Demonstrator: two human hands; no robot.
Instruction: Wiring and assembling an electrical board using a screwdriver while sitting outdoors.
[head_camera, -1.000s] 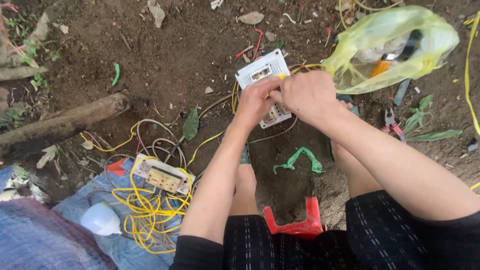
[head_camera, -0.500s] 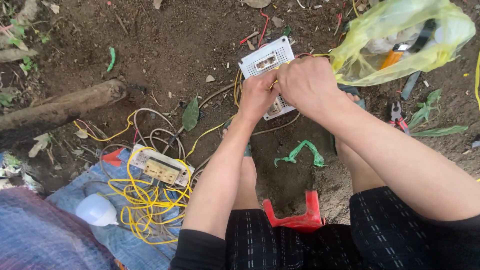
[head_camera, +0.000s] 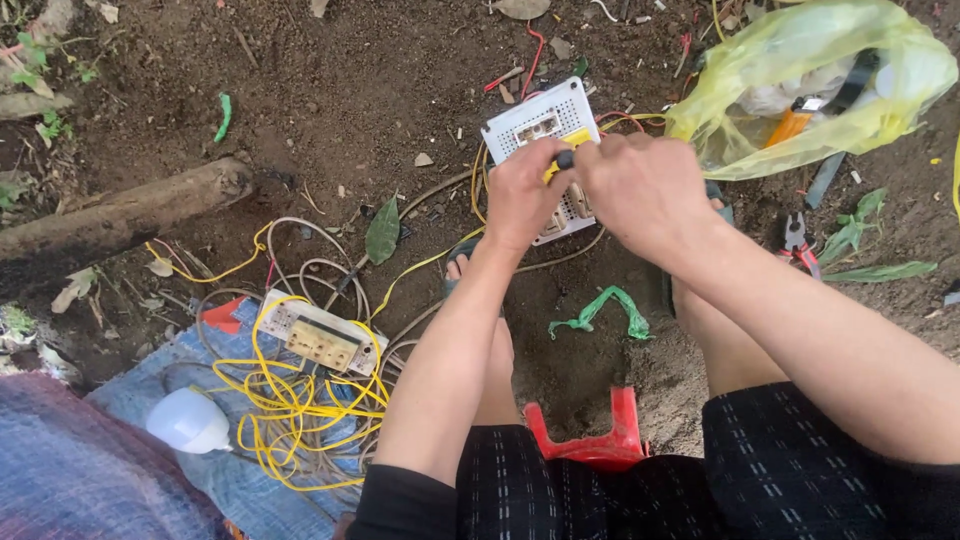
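Left hand (head_camera: 522, 195): clenching around the yellow-and-black screwdriver (head_camera: 556, 163), fingers curled tight, the tool's tip pressing toward the white socket panel (head_camera: 540, 125).
Right hand (head_camera: 642, 188): fingers curling over the right edge of the panel, gripping and steadying it; fingertips are hiding under the palm.
Socket panel: sitting tilted above the bare dirt, just ahead of the knees, yellow wires (head_camera: 470, 195) trailing from beneath it.
Change: half a second back both hands were bunching together over the panel's lower corner; now they are spreading apart, and the screwdriver handle is showing between them.
Meaning: judging by the grip, the fastening work on the panel is moving on to actual tool turning.
Nearby left: second socket plate (head_camera: 320, 335) lying on a blue cloth (head_camera: 235, 480) amid a yellow wire tangle (head_camera: 290, 410); white bulb (head_camera: 188, 421) beside it.
Nearby right: yellow plastic bag (head_camera: 810, 85) holding tools; red-handled pliers (head_camera: 797, 240) lying on the soil.
Below: red stool (head_camera: 590, 440) edge showing between the legs.
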